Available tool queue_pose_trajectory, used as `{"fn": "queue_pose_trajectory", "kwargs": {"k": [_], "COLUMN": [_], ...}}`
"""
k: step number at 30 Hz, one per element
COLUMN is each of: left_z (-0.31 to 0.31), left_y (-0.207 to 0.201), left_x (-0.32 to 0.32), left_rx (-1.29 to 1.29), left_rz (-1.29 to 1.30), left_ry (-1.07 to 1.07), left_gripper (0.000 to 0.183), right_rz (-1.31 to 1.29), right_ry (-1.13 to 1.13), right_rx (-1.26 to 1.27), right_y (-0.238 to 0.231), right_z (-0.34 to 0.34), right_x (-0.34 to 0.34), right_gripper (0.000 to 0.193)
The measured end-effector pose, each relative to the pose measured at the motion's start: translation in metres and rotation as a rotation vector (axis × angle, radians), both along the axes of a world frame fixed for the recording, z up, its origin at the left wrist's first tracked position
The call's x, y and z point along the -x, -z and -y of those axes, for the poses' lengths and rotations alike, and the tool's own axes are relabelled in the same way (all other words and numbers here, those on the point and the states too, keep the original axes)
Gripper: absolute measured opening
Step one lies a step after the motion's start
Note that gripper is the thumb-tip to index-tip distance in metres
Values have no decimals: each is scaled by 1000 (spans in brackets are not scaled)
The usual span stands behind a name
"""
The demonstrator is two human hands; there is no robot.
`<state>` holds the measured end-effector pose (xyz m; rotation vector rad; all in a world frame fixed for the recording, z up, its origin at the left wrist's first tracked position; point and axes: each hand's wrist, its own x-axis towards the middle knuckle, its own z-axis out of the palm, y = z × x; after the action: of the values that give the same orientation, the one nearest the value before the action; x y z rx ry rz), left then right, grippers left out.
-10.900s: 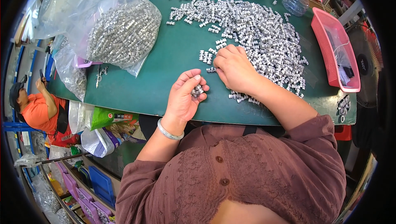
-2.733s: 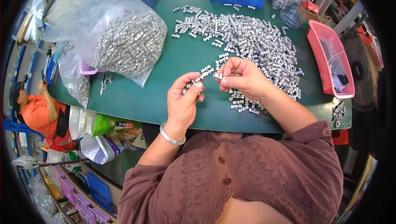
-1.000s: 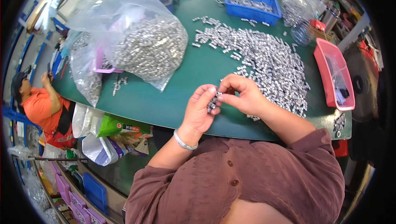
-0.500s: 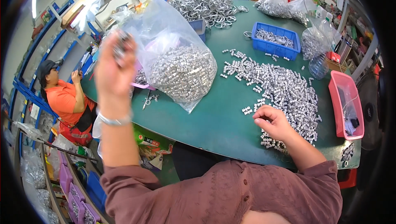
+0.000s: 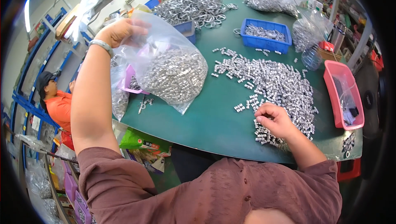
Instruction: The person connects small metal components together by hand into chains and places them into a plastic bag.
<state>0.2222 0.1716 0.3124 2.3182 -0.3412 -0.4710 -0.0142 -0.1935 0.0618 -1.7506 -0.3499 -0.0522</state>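
My left hand [image 5: 120,33] is raised at the mouth of a large clear plastic bag [image 5: 175,73], which is partly filled with small silvery metal pieces. Its fingers stretch over the opening, and I see nothing held in them. On the green table, a wide pile of small ridged metal pieces [image 5: 284,84] spreads out to the right. My right hand [image 5: 275,120] rests at the pile's near left edge with fingers curled and thumb bent in. Whatever lies inside that curl is hidden.
A blue bin [image 5: 266,44] of metal parts stands behind the pile. The pink basket [image 5: 359,112] is at the right edge. Metal rings [image 5: 187,9] are heaped at the back. Scissors [image 5: 142,105] lie near the bag. A person in orange [image 5: 60,108] is at the left.
My left hand, which held a clump of metal pieces, has moved to the bag's mouth, and the clump no longer shows. My right hand stays by the pile. The view has shifted slightly.
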Motion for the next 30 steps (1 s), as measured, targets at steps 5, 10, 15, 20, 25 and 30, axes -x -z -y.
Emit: {"fn": "queue_pose_trajectory", "kwargs": {"k": [5,10,15,20,25,30], "left_z": [22,13,42,125,156,181], "left_y": [10,3,10,128,260,293], "left_x": [-4,-6,31,103,131,140], "left_rx": [-57,24,82,66,-15,-109], "left_rz": [205,737,1464,1249,565,553], "left_ry": [-94,-132,-198,288,324,261], "left_gripper": [67,42,24,18,34,31], "right_rz": [27,206,291,277,353,399], "right_ry": [55,173,225,197,185,177], "right_rx": [177,498,887,1044,1055,926], "right_y": [9,16,24,31,35,39], "right_z": [15,33,36,17,7,6], "right_x": [-8,-24,-44,-37,-40,-38], "right_gripper": [9,11,17,24,20,16]}}
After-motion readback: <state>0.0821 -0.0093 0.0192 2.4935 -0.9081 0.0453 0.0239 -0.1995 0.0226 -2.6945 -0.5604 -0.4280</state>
